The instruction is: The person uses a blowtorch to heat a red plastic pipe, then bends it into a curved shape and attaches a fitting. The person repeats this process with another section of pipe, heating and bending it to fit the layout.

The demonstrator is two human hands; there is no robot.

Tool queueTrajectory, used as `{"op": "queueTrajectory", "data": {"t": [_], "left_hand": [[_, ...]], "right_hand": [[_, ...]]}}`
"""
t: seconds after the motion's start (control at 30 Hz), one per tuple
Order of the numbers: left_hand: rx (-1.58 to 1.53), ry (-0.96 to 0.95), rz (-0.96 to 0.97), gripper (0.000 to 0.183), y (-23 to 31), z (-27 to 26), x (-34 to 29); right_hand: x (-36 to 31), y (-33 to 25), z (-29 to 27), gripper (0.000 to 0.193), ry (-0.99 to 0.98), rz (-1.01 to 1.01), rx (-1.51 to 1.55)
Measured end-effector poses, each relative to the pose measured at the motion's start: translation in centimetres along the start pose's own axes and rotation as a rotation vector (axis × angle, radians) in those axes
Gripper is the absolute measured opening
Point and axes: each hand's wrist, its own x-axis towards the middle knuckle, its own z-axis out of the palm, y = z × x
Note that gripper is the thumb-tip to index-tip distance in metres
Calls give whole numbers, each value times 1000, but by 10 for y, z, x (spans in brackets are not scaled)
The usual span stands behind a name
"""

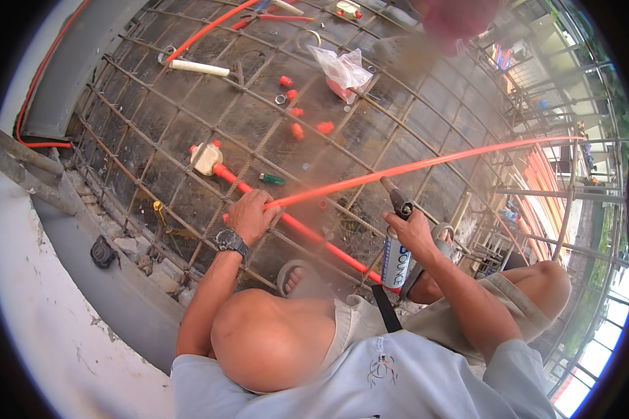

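My left hand (250, 218), a watch on its wrist, is closed around the end of a long orange conduit pipe (370, 176) that runs up to the far right. In my right hand (411, 234) is a gas torch (400, 202) on a white and blue canister (395, 262). Its nozzle tip is just under the pipe; I cannot make out a flame. Below lies a second orange pipe (321, 242), joined to a cream junction box (206, 159) with orange fittings. A green lighter (271, 179) rests on the dark boards near my left hand.
A rebar grid (258, 140) spans the dark boards. Several orange fittings (298, 131), a plastic bag (342, 70) and a white tube (199, 67) lie farther off. Left are a concrete ledge (112, 307) and a tape measure (103, 253); orange pipes (538, 188) are stacked right.
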Motion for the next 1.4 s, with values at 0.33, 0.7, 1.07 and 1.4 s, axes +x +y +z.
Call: {"op": "queueTrajectory", "data": {"t": [0.33, 0.7, 1.07, 1.4], "left_hand": [[54, 135, 6, 29, 2, 24, -14], [63, 162, 20, 30, 1, 29, -12], [80, 128, -21, 28, -6, 34, -9], [215, 46, 21, 30, -1, 21, -6]], "right_hand": [[-14, 7, 7, 45, -120, 13, -33], [-9, 10, 1, 45, -125, -8, -33], [-7, 8, 11, 49, 6, 58, 60], [-18, 7, 12, 43, -115, 60, 76]]}}
